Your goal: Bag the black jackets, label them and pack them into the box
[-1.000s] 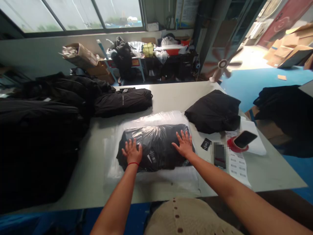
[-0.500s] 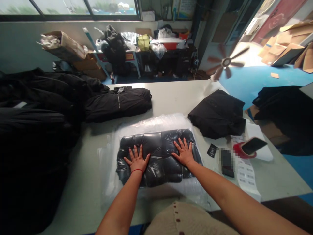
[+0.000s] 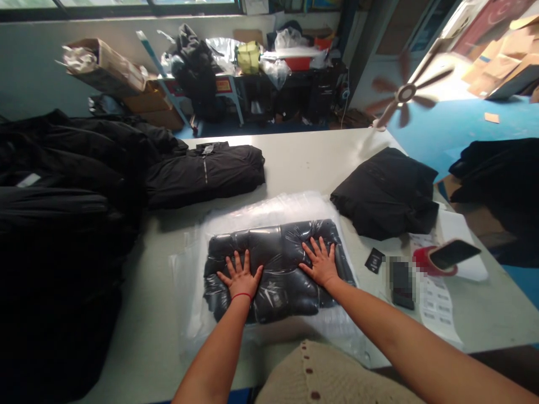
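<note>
A folded black jacket inside a clear plastic bag (image 3: 278,252) lies on the grey table (image 3: 303,163) right in front of me. My left hand (image 3: 241,276), with a red string at the wrist, presses flat on the bag's left part, fingers spread. My right hand (image 3: 320,262) lies flat on the bag's right part, fingers spread too. The plastic is pulled tight and puffy around both palms. Neither hand holds anything.
A heap of black jackets (image 3: 63,185) covers the table's left side, with one folded jacket (image 3: 206,171) behind the bag and another (image 3: 385,193) at the right. A black tag (image 3: 374,260), a dark phone (image 3: 402,275), label sheets (image 3: 438,300), a red tape roll (image 3: 433,265) and a spinning fan (image 3: 404,95) sit at right.
Both hands went from resting on a loose, bulging bag to pressing it down flat; the jacket inside is now squashed wider and the plastic is taut. The view has tilted a little downward.
</note>
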Tool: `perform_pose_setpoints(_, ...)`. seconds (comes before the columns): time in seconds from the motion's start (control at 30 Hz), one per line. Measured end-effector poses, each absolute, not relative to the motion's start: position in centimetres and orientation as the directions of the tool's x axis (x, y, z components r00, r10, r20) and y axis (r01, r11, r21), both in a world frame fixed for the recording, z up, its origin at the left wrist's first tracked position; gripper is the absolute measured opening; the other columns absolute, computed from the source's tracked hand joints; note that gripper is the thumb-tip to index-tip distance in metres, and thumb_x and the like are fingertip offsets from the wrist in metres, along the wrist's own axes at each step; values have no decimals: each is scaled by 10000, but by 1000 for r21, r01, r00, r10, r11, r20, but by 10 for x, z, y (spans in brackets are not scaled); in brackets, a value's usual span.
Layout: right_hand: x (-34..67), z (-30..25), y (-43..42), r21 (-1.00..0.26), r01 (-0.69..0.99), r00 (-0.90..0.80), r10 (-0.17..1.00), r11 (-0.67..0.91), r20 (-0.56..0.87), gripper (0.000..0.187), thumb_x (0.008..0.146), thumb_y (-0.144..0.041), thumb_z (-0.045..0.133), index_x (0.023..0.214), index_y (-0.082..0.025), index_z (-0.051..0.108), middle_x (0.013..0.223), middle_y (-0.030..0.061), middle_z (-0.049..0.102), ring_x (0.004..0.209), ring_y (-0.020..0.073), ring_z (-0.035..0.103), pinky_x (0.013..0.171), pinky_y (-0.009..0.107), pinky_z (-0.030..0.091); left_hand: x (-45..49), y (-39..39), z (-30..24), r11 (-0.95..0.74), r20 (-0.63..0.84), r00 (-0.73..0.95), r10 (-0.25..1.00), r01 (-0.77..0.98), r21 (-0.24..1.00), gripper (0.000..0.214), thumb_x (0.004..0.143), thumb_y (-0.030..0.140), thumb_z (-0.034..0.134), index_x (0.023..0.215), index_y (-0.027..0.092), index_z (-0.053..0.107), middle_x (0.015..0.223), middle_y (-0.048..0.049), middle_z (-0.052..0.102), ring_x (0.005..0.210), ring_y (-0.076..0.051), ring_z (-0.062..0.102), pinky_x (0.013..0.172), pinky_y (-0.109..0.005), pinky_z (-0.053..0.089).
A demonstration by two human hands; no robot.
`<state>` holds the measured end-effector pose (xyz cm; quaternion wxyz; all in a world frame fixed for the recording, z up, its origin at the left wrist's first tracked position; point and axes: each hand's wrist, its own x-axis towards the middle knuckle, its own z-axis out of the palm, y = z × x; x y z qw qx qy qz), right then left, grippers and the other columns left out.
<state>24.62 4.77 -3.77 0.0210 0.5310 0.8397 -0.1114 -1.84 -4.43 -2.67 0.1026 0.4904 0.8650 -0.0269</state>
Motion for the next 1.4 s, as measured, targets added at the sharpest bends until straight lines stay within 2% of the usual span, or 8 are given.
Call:
perform_pose_setpoints(0.53,248,-48,47,-100,892,-451,884,441,-125,720,873,-678,395,1503,-351,273,1611,39,146,1464,355,-44,1081,674,-87,-13,-43,-26,523,-232,-521,822,851,-57,727,890,626,357,1520,319,161,1624,-55,78,1470,-359,-61,1069,-733,-16)
perform_pose_setpoints(1.03,246,-44,49,-157,897,-437,884,413,-168,721,874,-673,404,1504,-345,275,1612,44,140,1466,355,-37,1080,669,-101,-14,-41,-26,536,-235,-528,816,843,-35,746,878,648,348,1524,316,180,1625,-58,74,1471,-360,-45,1077,-718,-23)
perform_pose_setpoints(1.13,247,-35,54,-202,894,-440,872,401,-216,740,863,-690,408,1505,-350,267,1611,41,148,1466,357,-12,1082,672,-84,-17,-36,-15,554,-284,-530,799,832,7,766,849,669,383,1511,301,264,1610,-90,155,1465,-391,23,1072,-723,-25)
perform_pose_setpoints(1.2,246,-26,57,-228,896,-433,864,381,-257,762,841,-713,425,1494,-340,307,1600,56,190,1462,372,31,1081,677,-77,-16,-30,-5,549,-255,-525,812,835,27,778,821,651,450,1481,247,365,1587,-135,222,1458,-407,68,1088,-699,-30)
perform_pose_setpoints(1.3,239,-12,61,-237,888,-441,876,395,-193,801,823,-731,434,1492,-303,329,1596,80,200,1462,373,41,1102,642,-89,-5,-16,4,380,-97,-372,923,921,85,714,851,564,458,1468,211,395,1591,-130,212,1473,-338,74,1148,-592,-38)
perform_pose_setpoints(1.4,228,-10,59,-243,812,-562,824,531,-76,834,823,-731,435,1521,-326,229,1616,49,117,1469,355,-31,1107,626,-116,13,-2,-2,105,-50,-98,994,982,158,701,872,562,440,1500,278,314,1605,-69,184,1483,-285,63,1162,-552,-53)
